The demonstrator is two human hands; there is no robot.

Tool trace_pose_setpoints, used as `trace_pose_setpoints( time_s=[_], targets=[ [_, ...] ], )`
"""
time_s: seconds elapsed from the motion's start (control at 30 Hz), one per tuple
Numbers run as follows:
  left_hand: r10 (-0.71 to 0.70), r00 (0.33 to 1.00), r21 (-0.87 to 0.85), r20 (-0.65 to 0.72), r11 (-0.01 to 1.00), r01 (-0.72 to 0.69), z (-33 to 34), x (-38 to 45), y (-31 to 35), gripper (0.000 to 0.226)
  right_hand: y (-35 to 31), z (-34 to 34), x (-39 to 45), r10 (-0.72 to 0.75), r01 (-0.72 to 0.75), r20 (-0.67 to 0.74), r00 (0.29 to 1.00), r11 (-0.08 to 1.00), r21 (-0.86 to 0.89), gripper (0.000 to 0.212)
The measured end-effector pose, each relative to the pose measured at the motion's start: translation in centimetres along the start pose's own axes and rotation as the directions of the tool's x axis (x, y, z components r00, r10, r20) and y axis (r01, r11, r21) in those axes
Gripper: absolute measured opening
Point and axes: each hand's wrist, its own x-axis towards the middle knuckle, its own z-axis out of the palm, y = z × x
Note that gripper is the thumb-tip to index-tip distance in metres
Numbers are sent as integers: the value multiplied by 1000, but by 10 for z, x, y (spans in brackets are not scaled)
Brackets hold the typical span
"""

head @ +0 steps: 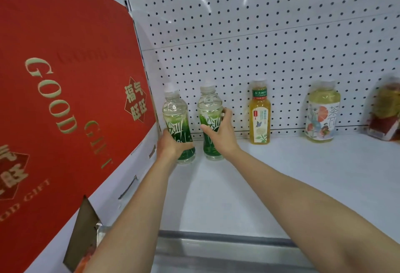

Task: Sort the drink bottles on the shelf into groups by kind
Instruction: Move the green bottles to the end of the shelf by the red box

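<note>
Two clear bottles with green labels stand side by side at the back left of the white shelf point(281, 181). My left hand point(171, 145) grips the left green bottle point(174, 108) low on its body. My right hand point(220, 132) grips the right green bottle point(210, 104) around its middle. Further right along the back stand a slim yellow tea bottle point(259, 114) with a green cap band and a rounder pale yellow bottle point(322, 112) with a flowered label. A fifth, blurred bottle point(385, 112) with a red label sits at the far right edge.
A large red gift box point(65, 91) with gold lettering fills the left side, right beside the left green bottle. A white pegboard wall point(259, 34) backs the shelf. The shelf's grey front rail point(216, 240) runs below my arms.
</note>
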Motion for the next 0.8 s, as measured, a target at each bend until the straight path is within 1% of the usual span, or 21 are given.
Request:
trace_pose_setpoints(
  time_s=[0.1, 0.17, 0.4, 0.57, 0.8],
  targets=[
    [6, 1000, 54, -8, 999, -6, -3, 11, 2, 91, 8, 5, 8, -2, -1, -18, 1000, 979, -203, 75],
    [0, 1000, 84, -18, 996, 2, -3, 17, 2, 90, 12, 10, 13, 19, -23, -18, 1000, 964, -264, 75],
    [33, 999, 96, -26, 995, -31, 3, 35, 2, 67, 11, 36, 34, 83, -97, -53, 995, 934, -345, 73],
    [50, 998, 86, -26, 995, -48, 7, 47, -4, 64, 10, 43, 44, 93, -103, -46, 995, 912, -397, 74],
    [67, 997, 93, -26, 994, -64, 13, 56, -7, 61, 12, 49, 51, 119, -138, -73, 990, 902, -410, 73]
  ],
)
